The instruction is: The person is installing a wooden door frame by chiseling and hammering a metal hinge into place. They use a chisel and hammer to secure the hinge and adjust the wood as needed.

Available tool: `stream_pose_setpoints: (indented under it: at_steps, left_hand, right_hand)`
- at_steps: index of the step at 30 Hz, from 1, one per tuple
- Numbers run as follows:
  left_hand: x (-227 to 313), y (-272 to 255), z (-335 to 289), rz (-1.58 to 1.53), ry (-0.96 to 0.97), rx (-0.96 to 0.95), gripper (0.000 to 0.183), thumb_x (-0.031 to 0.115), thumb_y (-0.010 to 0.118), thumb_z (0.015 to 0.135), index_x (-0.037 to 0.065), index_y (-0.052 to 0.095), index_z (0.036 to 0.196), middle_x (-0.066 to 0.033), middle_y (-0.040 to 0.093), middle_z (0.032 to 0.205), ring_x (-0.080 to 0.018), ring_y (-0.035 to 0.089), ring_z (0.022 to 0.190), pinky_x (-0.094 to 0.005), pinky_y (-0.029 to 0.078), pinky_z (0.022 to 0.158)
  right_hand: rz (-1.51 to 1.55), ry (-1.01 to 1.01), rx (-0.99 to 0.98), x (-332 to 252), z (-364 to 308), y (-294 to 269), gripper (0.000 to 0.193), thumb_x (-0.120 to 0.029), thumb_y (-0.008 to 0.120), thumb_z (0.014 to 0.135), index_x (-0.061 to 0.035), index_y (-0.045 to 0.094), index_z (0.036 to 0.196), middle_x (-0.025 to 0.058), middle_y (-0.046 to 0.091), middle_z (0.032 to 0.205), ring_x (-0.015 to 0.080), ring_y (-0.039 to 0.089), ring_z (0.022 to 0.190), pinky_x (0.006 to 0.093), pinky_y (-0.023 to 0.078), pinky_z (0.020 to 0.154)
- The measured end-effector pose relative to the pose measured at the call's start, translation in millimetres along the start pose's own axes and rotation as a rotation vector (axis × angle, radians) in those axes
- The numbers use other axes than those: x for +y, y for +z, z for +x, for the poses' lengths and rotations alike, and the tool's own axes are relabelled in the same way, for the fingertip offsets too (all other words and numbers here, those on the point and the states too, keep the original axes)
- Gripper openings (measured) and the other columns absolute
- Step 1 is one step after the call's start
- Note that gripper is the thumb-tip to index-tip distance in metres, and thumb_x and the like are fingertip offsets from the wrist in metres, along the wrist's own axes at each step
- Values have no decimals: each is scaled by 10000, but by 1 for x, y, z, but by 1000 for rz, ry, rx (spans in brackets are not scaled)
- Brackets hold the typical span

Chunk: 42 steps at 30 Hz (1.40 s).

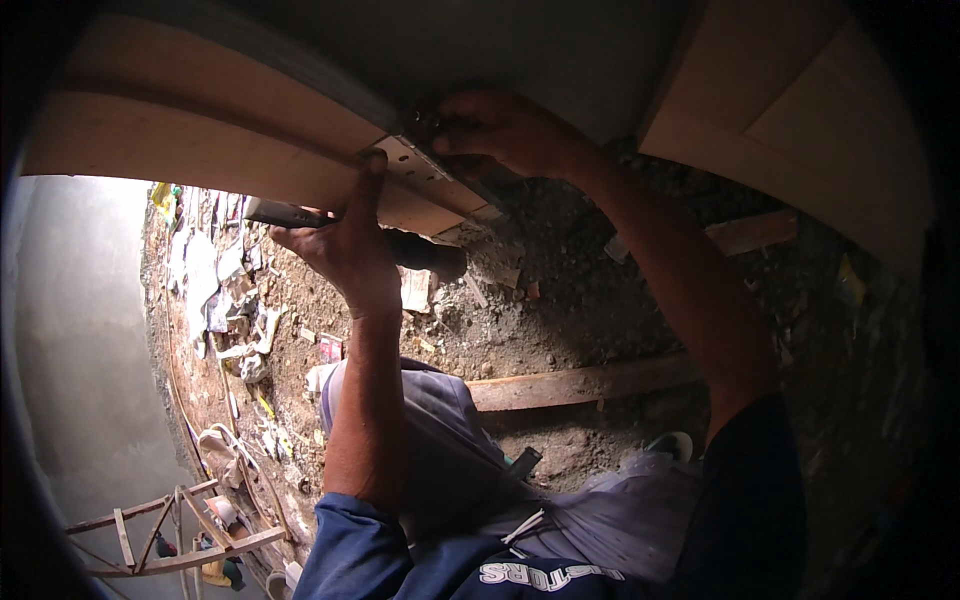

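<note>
A brown wooden door panel (200, 140) runs in from the upper left. A metal hinge plate with several holes (415, 162) lies against its edge. My left hand (345, 240) is closed around a tool with a grey metal end and a thick dark part (430, 252); its exact kind is unclear. The left thumb presses on the panel beside the hinge. At the other side of the hinge, my right hand (500, 130) has its fingers bent together. Small shiny bits show at those fingertips, but deep shade hides what they hold.
Rough dirt ground (560, 300) with scattered paper and plastic scraps (210, 280) lies below. A wooden board (590, 382) crosses it near my legs. Another wooden panel (790, 110) stands at upper right. A wooden frame (180, 540) is at lower left beside a grey wall (80, 330).
</note>
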<state>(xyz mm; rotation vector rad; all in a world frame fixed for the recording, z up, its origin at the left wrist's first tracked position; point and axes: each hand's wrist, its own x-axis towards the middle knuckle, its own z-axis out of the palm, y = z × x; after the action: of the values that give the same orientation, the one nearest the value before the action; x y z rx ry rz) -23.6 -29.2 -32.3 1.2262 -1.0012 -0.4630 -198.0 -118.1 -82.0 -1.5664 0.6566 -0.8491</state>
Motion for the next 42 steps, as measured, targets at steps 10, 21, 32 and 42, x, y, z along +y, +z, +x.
stream_pose_setpoints:
  at_steps: [10,21,32,42]
  left_hand:
    - [1,1,1,-13,26,-9,921,104,896,690,-40,249,1329,-212,473,1284,-273,481,1209,-390,383,1068]
    - [6,1,0,9,-36,28,919,87,890,684,-31,240,1324,-185,495,1247,-254,508,1167,-384,405,1040]
    - [-1,-4,3,47,-18,27,923,131,894,690,-41,270,1348,-200,484,1266,-291,504,1193,-407,420,1024]
    - [-2,-1,2,61,-12,63,947,166,922,660,-53,264,1304,-209,501,1233,-276,534,1135,-385,483,983]
  right_hand:
    - [113,18,25,-5,-4,5,327,-248,662,941,-1,622,1151,90,670,967,181,656,870,333,571,757]
    - [84,28,30,-11,-7,6,361,-254,665,942,-36,613,1224,74,668,1026,176,650,924,352,565,789]
    - [91,11,70,-7,-5,9,315,-288,684,927,-37,655,1117,51,667,896,132,623,800,310,535,691]
    - [-232,-124,134,2,-5,4,429,-327,721,902,-14,626,1180,76,661,1062,148,619,940,308,525,798]
